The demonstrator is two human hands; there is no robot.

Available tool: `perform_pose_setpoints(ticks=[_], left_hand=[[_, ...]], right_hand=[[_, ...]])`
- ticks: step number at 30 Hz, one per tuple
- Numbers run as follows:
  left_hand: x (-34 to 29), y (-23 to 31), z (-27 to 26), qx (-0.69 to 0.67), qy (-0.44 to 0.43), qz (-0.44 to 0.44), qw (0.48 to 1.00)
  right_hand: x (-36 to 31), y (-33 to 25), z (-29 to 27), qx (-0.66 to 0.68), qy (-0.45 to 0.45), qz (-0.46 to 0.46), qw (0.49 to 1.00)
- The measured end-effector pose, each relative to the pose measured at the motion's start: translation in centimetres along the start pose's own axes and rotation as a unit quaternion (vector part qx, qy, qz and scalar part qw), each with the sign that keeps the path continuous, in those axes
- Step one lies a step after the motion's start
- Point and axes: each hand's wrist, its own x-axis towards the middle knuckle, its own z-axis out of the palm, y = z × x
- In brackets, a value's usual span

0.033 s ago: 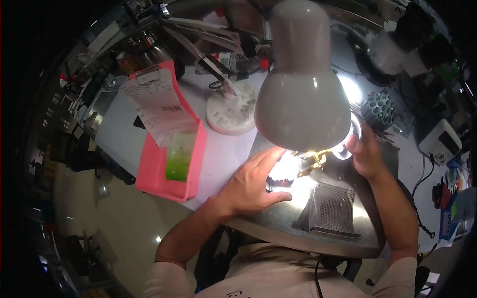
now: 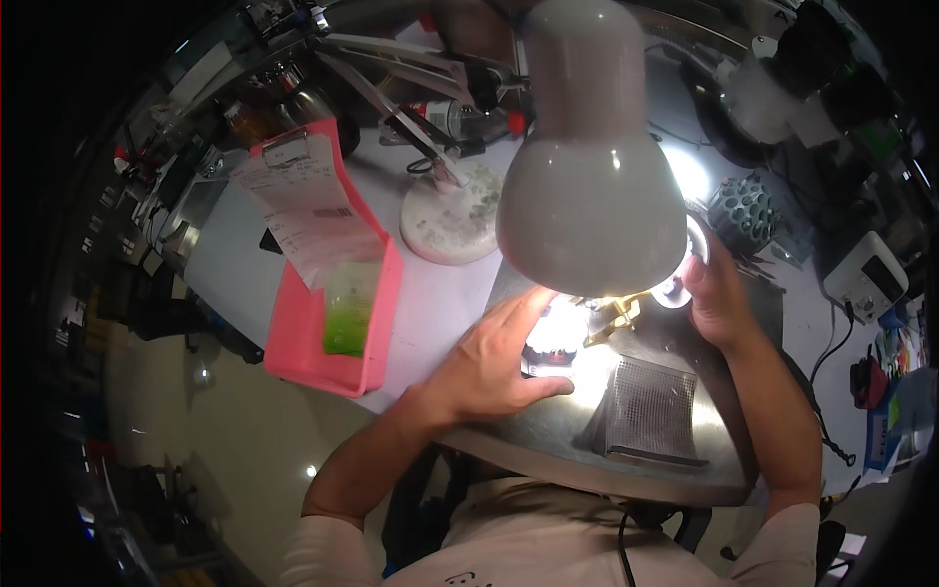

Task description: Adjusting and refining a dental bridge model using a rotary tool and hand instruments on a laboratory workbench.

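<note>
Under the lamp, my left hand [image 2: 489, 364] curls its fingers and thumb around a white block-like model [image 2: 550, 367] with a dark reddish band. Glare washes out most of its upper part. My right hand [image 2: 719, 293] grips a white rounded piece [image 2: 673, 290] at its outer side, with the thumb on its edge. Between the two pieces sits a brass-coloured metal frame [image 2: 616, 321], which looks like a dental articulator joining them. The lamp's shade [image 2: 592, 220] hides part of the frame and of the right-hand piece.
A grey perforated metal mesh piece [image 2: 650, 406] lies on the metal work plate [image 2: 729, 440] near me. At left stands a pink box [image 2: 279, 357] with papers and a green packet. Behind are the lamp's round base [image 2: 450, 230], a bur holder [image 2: 743, 210] and a white control unit [image 2: 866, 279].
</note>
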Motion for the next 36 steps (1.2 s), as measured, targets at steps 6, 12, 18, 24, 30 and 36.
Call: perform_pose_setpoints(ticks=[6, 12, 18, 24, 30, 36], left_hand=[[0.8, 0.5, 0.1, -0.124, 0.044, -0.054, 0.99], [1.4, 0.6, 2.2, -0.21, 0.073, -0.061, 0.973], [2.5, 2.5, 3.7, -0.31, 0.096, -0.07, 0.943], [2.2, 3.0, 4.4, -0.349, 0.1, -0.064, 0.93], [1.3, 2.6, 4.6, -0.324, 0.104, -0.068, 0.938], [1.2, 3.3, 4.9, -0.298, 0.105, -0.11, 0.942]], right_hand=[[2.3, 0.9, 1.6, 0.102, 0.009, -0.021, 0.994], [3.5, -2.7, 2.1, -0.092, 0.027, -0.018, 0.995], [2.9, -1.0, 1.7, -0.149, -0.002, 0.021, 0.989], [2.2, -3.6, 2.8, -0.18, -0.037, 0.039, 0.982], [1.7, -4.0, 2.8, -0.209, -0.069, 0.054, 0.974], [1.3, -4.3, 3.4, -0.193, -0.038, 0.034, 0.98]])
